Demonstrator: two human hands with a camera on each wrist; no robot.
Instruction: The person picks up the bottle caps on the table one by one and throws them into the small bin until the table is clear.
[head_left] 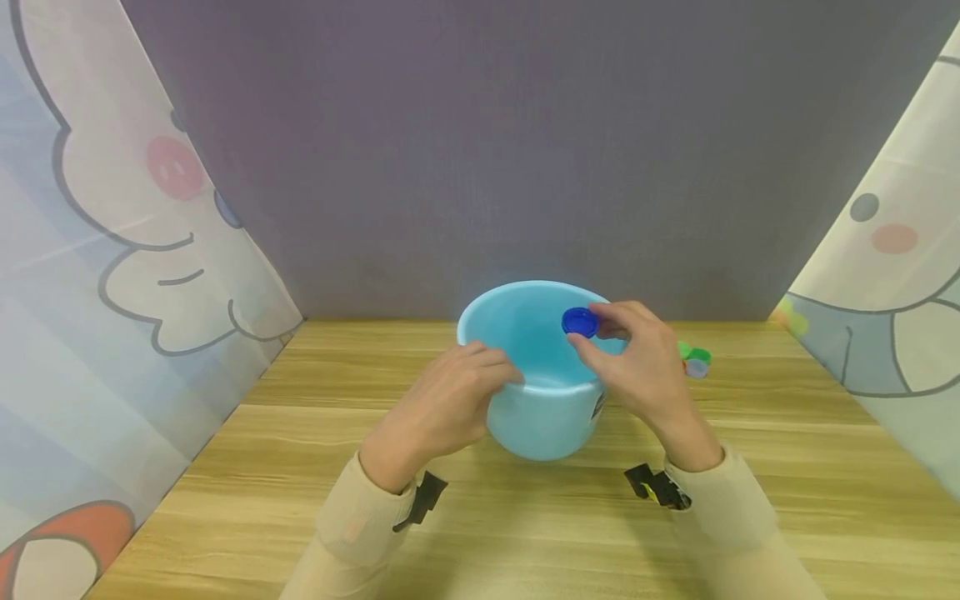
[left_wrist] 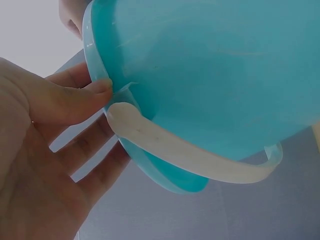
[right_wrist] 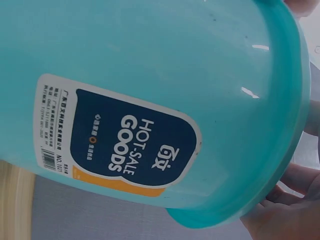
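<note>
A light blue plastic bucket (head_left: pixel 543 425) stands upright on the wooden table. My left hand (head_left: pixel 457 387) grips its near left rim, thumb on the outside and fingers over the edge, as the left wrist view shows. Close by that thumb is the end of the bucket's white handle (left_wrist: pixel 185 152). Over the right part of the bucket's mouth, my right hand (head_left: pixel 641 362) pinches a dark blue bottle cap (head_left: pixel 580 322) between thumb and fingers. In the right wrist view the bucket's side with its printed label (right_wrist: pixel 125 135) fills most of the picture, and the cap is hidden.
Several small caps (head_left: pixel 697 367), green, white and orange, lie on the table right of the bucket, partly behind the right hand. A grey wall (head_left: pixel 480 167) rises at the table's back edge. Patterned curtains (head_left: pixel 112 275) hang on both sides.
</note>
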